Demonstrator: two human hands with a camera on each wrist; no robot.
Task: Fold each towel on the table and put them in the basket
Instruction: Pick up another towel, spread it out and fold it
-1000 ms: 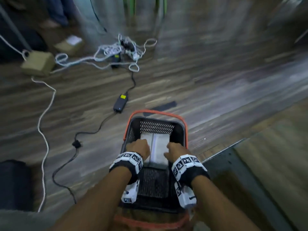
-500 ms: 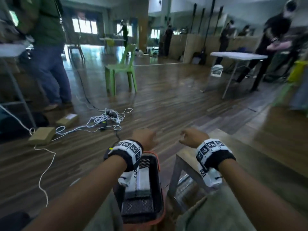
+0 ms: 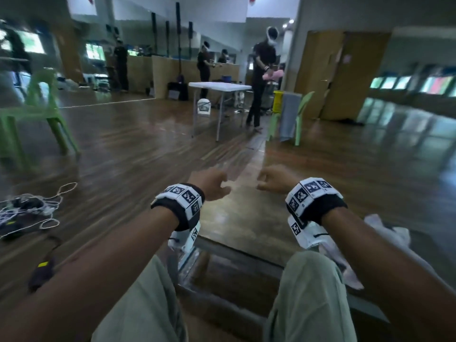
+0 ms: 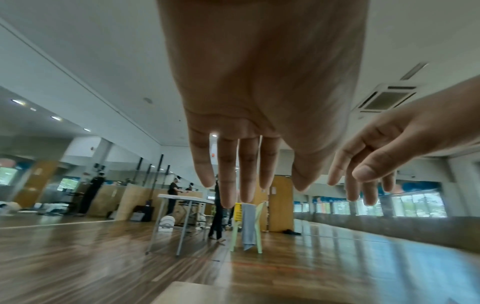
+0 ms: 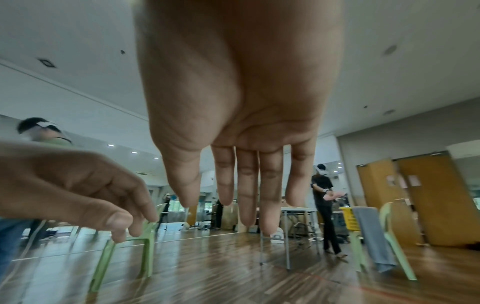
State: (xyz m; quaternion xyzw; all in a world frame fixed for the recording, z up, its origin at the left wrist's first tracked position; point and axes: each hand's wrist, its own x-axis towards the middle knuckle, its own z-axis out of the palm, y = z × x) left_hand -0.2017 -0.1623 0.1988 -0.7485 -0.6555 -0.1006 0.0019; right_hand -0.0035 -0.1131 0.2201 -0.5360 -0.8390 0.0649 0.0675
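My left hand (image 3: 211, 181) and right hand (image 3: 276, 180) have left the basket, fingers (image 4: 249, 174) apart and empty; a crumpled towel (image 3: 385, 233) behind my right fingers comes next.

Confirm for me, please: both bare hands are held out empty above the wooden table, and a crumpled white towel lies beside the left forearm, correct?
Not quite. The crumpled white towel lies beside the right forearm, as the head view shows. The left hand and right hand are indeed empty above the wooden table.
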